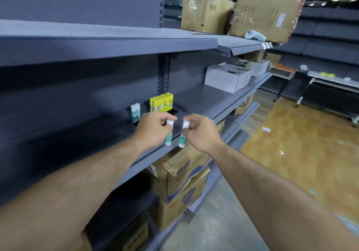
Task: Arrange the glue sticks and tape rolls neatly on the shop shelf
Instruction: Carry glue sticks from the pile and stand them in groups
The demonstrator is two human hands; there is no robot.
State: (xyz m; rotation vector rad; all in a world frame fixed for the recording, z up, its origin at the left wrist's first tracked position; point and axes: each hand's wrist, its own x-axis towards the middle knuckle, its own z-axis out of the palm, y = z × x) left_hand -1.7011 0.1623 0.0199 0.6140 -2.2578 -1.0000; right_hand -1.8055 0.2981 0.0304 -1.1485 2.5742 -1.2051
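Forearms come in from 6 o'clock. On my left hand (153,129), fingers pinch a white-capped glue stick (168,140) by the cap. On my right hand (202,132), fingers pinch a second glue stick (182,141) the same way. Both sticks are upright, side by side at the front edge of the grey shelf (204,103); can't tell if they touch it. At 11 o'clock from the hands, two more glue sticks (135,112) stand on the shelf. At 12 o'clock is a yellow pack (161,103), and at 1 o'clock, farther along, white boxes (225,77).
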